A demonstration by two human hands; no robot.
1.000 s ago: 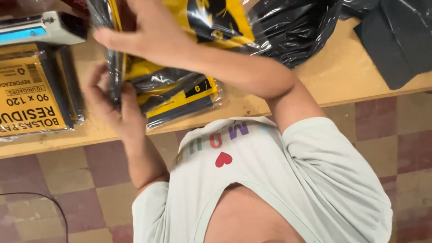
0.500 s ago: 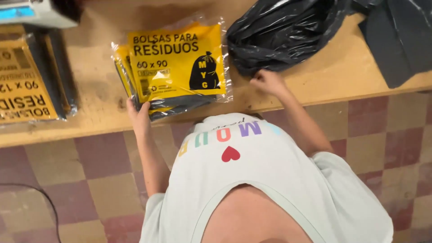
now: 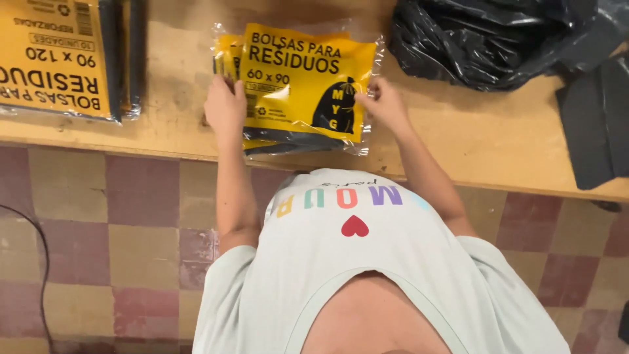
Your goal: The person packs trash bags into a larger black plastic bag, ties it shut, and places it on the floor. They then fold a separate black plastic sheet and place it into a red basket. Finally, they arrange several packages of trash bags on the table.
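A small stack of clear-wrapped packs of black bags with yellow labels (image 3: 301,78) lies flat on the wooden table (image 3: 472,144), near its front edge. My left hand (image 3: 225,105) presses against the stack's left side, fingers curled on the edge. On the right side my right hand (image 3: 383,105) grips the plastic edge of the top pack. Both forearms reach up from my pale shirt below.
A bigger stack of yellow-labelled bag packs (image 3: 56,59) lies at the table's far left. Crumpled black plastic bags (image 3: 485,42) pile up at the back right, with a flat dark grey sheet (image 3: 596,124) beside them. A checkered tile floor (image 3: 111,249) and a thin cable (image 3: 44,262) lie below.
The packs, held up on edge a second ago, now lie flat on the table. My right hand came back from the black plastic to the stack's right side; my left stays at its left.
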